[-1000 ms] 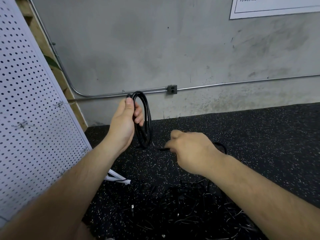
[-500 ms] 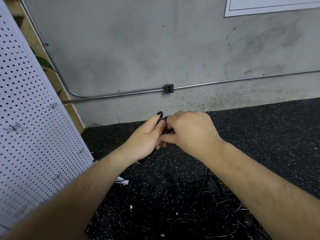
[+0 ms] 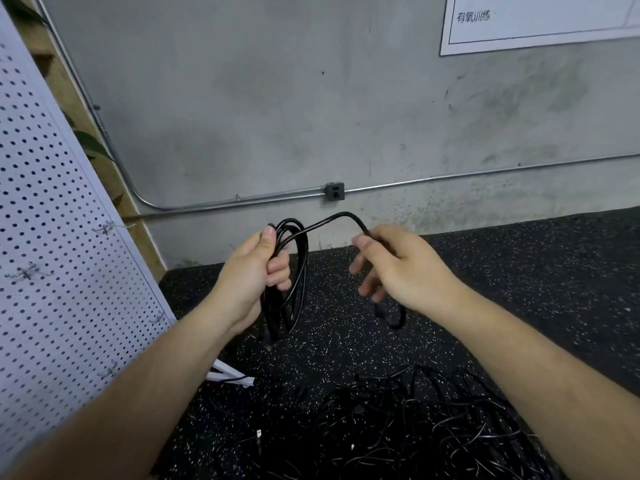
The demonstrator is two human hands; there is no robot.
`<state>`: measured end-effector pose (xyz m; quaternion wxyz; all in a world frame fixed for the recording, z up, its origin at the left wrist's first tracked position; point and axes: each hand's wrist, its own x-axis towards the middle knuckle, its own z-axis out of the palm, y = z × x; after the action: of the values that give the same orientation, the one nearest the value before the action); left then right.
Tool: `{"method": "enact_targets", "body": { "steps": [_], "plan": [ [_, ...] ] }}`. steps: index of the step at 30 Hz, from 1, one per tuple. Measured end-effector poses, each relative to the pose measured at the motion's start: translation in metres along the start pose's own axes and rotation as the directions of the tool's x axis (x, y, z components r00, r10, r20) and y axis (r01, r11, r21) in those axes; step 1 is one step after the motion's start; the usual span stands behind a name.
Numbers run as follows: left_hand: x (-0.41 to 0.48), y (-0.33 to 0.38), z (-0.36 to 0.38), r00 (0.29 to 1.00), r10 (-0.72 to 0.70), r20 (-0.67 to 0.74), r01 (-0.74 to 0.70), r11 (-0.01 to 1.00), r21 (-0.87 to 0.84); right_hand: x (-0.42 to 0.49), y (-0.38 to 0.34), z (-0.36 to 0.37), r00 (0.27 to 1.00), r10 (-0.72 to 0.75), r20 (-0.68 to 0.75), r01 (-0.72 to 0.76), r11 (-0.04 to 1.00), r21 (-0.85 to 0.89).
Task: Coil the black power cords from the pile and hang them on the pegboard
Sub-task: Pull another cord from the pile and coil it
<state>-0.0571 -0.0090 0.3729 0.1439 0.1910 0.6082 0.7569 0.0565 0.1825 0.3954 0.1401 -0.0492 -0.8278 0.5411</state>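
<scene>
- One black power cord (image 3: 298, 271) is in play. The left hand (image 3: 249, 275) wraps round its gathered loops and holds them up in the air, just right of the pegboard (image 3: 52, 289).
- The right hand (image 3: 405, 271) pinches the free run between thumb and forefinger, its other fingers loose. The cord arches from hand to hand, and its tail end dangles below that hand.
- My read is that this coil is nearly wound, with only a short tail left to wrap in. Hanging is not yet done.
- The hooks (image 3: 105, 228) I can make out on the pegboard carry nothing.
- The pile (image 3: 415, 427) lies tangled on the speckled floor (image 3: 519, 289), right of the pegboard's foot, so plenty is left.
- No bin or box shows, and the cords lie loose.
</scene>
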Motion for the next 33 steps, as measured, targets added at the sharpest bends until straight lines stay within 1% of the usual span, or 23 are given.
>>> {"method": "enact_targets", "body": {
  "steps": [2, 3, 6, 8, 12, 15, 17, 19, 22, 26, 29, 33],
  "plan": [
    [-0.001, -0.003, 0.000, 0.999, -0.036, 0.003, 0.037, 0.998, -0.044, -0.003, -0.002, 0.005, 1.000, -0.026, -0.014, 0.027, 0.999, 0.038],
    [-0.001, -0.003, 0.001, 0.998, -0.052, 0.017, 0.053, 0.997, -0.057, -0.002, -0.001, 0.006, 0.999, -0.052, -0.016, 0.052, 0.999, 0.003],
    [-0.006, -0.004, 0.007, 0.994, -0.088, 0.059, 0.093, 0.992, -0.090, 0.000, 0.003, 0.015, 0.994, -0.110, 0.024, 0.113, 0.982, -0.151],
    [-0.008, -0.005, 0.011, 0.992, -0.094, 0.082, 0.103, 0.988, -0.111, 0.001, 0.005, 0.022, 0.988, -0.154, 0.031, 0.157, 0.963, -0.218],
    [-0.010, -0.009, 0.014, 0.985, -0.122, 0.118, 0.139, 0.978, -0.155, 0.005, 0.007, 0.033, 0.965, -0.259, 0.033, 0.248, 0.867, -0.432],
    [-0.012, -0.009, 0.014, 0.979, -0.134, 0.152, 0.161, 0.969, -0.185, 0.007, 0.012, 0.041, 0.964, -0.265, 0.035, 0.249, 0.841, -0.481],
    [-0.013, -0.007, 0.015, 0.971, -0.137, 0.194, 0.185, 0.950, -0.253, 0.008, 0.014, 0.048, 0.974, -0.224, 0.030, 0.208, 0.835, -0.510],
    [-0.013, -0.005, 0.017, 0.965, -0.139, 0.223, 0.209, 0.921, -0.328, 0.009, 0.017, 0.054, 0.981, -0.195, 0.007, 0.172, 0.846, -0.505],
    [-0.011, -0.001, 0.020, 0.969, -0.133, 0.207, 0.210, 0.886, -0.413, 0.008, 0.024, 0.060, 0.984, -0.175, -0.021, 0.149, 0.891, -0.430],
    [-0.001, 0.007, 0.007, 0.987, -0.119, 0.112, 0.161, 0.835, -0.527, 0.003, 0.040, 0.059, 0.995, -0.085, 0.057, 0.101, 0.902, -0.420],
    [0.002, 0.008, -0.001, 0.988, -0.121, 0.092, 0.152, 0.831, -0.536, 0.003, 0.043, 0.056, 0.998, -0.024, 0.060, 0.047, 0.916, -0.400],
    [0.002, 0.008, 0.001, 0.991, -0.112, 0.073, 0.134, 0.856, -0.499, 0.002, 0.037, 0.044, 0.996, 0.077, 0.045, -0.067, 0.980, -0.188]
  ]
}}
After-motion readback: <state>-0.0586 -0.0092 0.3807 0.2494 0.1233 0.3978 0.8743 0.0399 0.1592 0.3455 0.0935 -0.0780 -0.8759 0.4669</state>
